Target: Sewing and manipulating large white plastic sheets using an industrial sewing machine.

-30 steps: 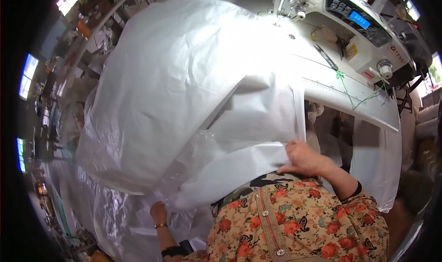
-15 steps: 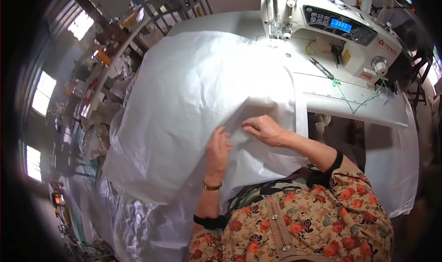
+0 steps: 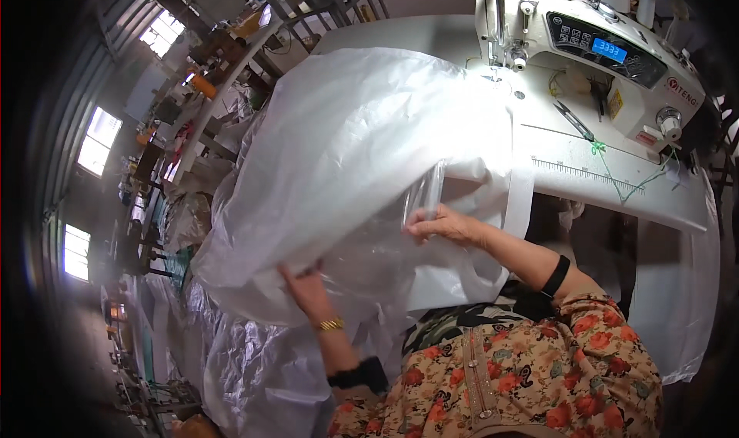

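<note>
White woven-plastic sack material (image 3: pixel 362 153), a large crumpled sheet with a clear film liner (image 3: pixel 385 238) showing at its lower edge, lies heaped across the near left of the white sewing-machine table (image 3: pixel 616 192), spilling off the edge at about 7 o'clock towards more sheeting piled below (image 3: pixel 254 361). Left hand (image 3: pixel 304 284) is closed on the underside of the bundle at its 6 o'clock edge, fingers tucked beneath. Right hand (image 3: pixel 443 224) pinches the liner and fabric edge at roughly 4 o'clock, fingers curled on it.

Risks noted: the bulk hangs unsupported off the table, so its weight could drag the edge out of the pinch. The slippery liner may slide against the woven layer and leave the edges misaligned. The white industrial sewing machine (image 3: pixel 593 45) stands at 1 o'clock; loose folds lie close to its needle area (image 3: pixel 504 57) and could snag there. Small scissors (image 3: pixel 573 120) rest on the table at 2 o'clock, apart from the material.
</note>
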### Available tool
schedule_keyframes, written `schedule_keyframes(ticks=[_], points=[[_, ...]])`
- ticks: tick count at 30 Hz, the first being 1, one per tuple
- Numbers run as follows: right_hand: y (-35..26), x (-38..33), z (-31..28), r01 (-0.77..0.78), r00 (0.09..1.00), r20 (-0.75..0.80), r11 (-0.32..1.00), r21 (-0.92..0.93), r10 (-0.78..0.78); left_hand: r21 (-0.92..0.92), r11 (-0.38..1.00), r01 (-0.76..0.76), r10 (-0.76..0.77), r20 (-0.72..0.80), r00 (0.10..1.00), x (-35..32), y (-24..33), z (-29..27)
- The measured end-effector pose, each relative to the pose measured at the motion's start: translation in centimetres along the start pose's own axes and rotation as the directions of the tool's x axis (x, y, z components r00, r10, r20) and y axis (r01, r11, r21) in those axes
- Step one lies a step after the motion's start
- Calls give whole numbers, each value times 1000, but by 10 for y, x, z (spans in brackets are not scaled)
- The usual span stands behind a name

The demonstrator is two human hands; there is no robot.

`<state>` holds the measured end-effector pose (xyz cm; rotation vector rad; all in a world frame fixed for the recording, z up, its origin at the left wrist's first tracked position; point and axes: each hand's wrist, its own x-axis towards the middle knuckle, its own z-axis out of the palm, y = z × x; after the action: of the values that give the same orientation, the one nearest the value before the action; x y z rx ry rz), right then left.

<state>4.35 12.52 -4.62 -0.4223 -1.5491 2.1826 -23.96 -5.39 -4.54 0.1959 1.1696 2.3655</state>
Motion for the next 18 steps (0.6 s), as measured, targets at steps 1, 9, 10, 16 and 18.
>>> schedule_keyframes(ticks=[1, 9, 10, 16, 18], points=[[-6, -8, 2, -91, 994, 50, 995, -40, 93, 66, 992, -108, 106, 25, 994, 21, 15, 16], [-5, -52, -8, -234, 960, 139, 970, -72, 242, 75, 910, -407, 362, 334, 870, 171, 87, 190], [-8, -55, 1, -246, 941, 210, 963, -109, 264, 185, 799, -573, 469, 406, 785, 205, 111, 188], [-3, -71, 0, -240, 964, 112, 971, -17, 240, 188, 801, -569, 387, 563, 730, 195, 112, 296], [-5, -70, 6, -178, 981, 73, 984, -5, 178, 464, 720, -517, 231, 542, 808, 203, 86, 281]])
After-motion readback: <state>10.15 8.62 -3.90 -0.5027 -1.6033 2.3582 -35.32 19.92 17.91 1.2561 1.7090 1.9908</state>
